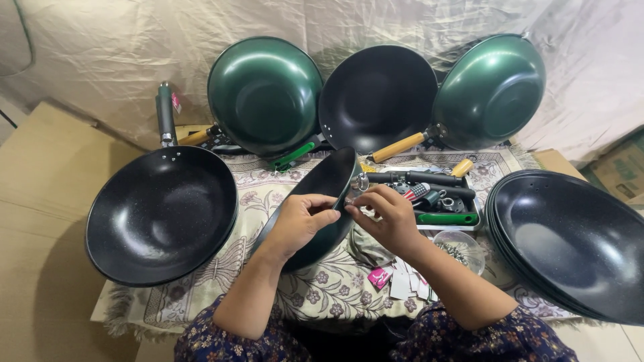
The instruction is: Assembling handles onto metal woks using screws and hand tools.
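The left hand [300,221] holds a tilted wok [322,194] by its rim, thumb over the edge and fingers curled behind the green outer wall, so its grip is closed on the pan. The wok stands on edge over a patterned cloth [255,191], its black inside facing left, between the 2 hands. The right hand [389,218] sits just beside the rim, fingertips pinched together at the edge where a black handle [409,177] with a metal end meets the pan. Whether that grip has a small part in it I cannot tell; the fingers touch the rim.

Behind the right hand a tray [446,219] holds more handles, black, green and 1 wooden. Near the right forearm lies a clear bag [459,249] of small metal bits, and white and pink tags [396,281] lie on the cloth just below it.

To the left a black wok with a dark handle [161,214] lies flat, inside up. To the right a stack of handleless black woks [570,245] rests on the cloth. At the back 3 woks lean against a crumpled sheet [100,53]: a green 1 on the left [265,94], a black 1 in the middle [377,97], and a green 1 on the right [493,90] with a wooden handle. Cardboard [47,201] lies left of the cloth.
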